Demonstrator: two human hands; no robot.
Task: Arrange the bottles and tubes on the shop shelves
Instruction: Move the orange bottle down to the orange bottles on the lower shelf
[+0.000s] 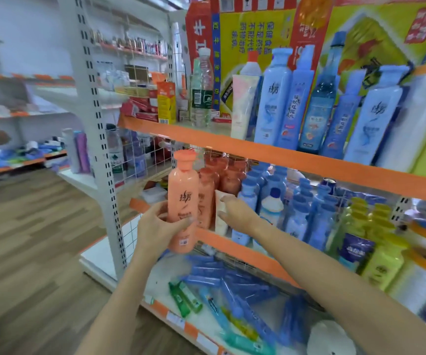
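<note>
Currently left hand grips the orange bottle upright, just left-front of the orange row; right hand, nearer the shelf, fingers on the white tube beside it.

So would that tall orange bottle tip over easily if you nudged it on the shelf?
Probably: the orange bottle is tall and narrow, so apt to tip. Its smooth plastic looks stiff, perhaps slippery; the left hand wraps it fully.
</note>
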